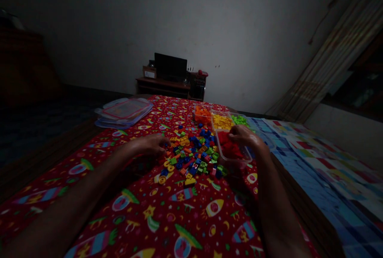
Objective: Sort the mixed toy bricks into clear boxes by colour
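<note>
A heap of mixed toy building bricks (191,156) in blue, green, orange, yellow and red lies on a red patterned cloth (179,206). My left hand (153,145) is at the heap's left edge, thumb and fingers a little apart, with nothing visible between them. Right of the heap stands a clear box of red bricks (229,147). Over its far right part is my right hand (244,135), fingers bent together and pointing down to the red bricks. Whatever its fingertips hold, if anything, is hidden.
Beyond the red box stand clear boxes of orange bricks (203,115), yellow bricks (222,121) and green bricks (240,120). Stacked clear lids (125,111) lie at the far left of the cloth. A checked blue cover (287,150) stretches along the right. A monitor (170,66) stands by the wall.
</note>
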A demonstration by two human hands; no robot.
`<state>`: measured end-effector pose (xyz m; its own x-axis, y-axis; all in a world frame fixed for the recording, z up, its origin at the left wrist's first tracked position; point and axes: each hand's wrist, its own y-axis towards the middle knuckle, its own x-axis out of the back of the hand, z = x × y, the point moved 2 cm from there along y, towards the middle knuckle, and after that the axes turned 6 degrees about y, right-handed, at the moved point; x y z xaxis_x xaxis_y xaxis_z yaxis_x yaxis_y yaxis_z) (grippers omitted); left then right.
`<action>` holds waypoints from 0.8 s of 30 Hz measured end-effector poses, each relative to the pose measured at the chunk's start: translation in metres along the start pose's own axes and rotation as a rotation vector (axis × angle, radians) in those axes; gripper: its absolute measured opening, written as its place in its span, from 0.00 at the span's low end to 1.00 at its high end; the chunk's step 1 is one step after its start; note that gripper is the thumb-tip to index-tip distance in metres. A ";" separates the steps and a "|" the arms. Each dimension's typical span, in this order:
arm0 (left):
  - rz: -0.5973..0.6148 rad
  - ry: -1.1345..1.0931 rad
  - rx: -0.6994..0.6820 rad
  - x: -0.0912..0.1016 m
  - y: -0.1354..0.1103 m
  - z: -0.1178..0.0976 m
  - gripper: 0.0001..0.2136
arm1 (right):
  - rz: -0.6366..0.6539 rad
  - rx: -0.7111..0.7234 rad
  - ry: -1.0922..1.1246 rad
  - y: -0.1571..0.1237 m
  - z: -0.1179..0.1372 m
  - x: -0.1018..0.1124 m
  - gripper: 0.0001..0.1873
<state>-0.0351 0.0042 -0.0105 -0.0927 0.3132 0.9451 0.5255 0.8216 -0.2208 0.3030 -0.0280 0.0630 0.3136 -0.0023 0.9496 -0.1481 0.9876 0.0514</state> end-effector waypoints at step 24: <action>-0.429 0.256 -0.668 -0.061 -0.001 -0.126 0.15 | -0.369 0.066 -0.041 0.006 0.015 0.001 0.14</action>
<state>0.0766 -0.0759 -0.0374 -0.2466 -0.1472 0.9579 0.8868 0.3645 0.2843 0.2886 -0.0245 0.0690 0.3193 -0.3634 0.8752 -0.0929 0.9071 0.4105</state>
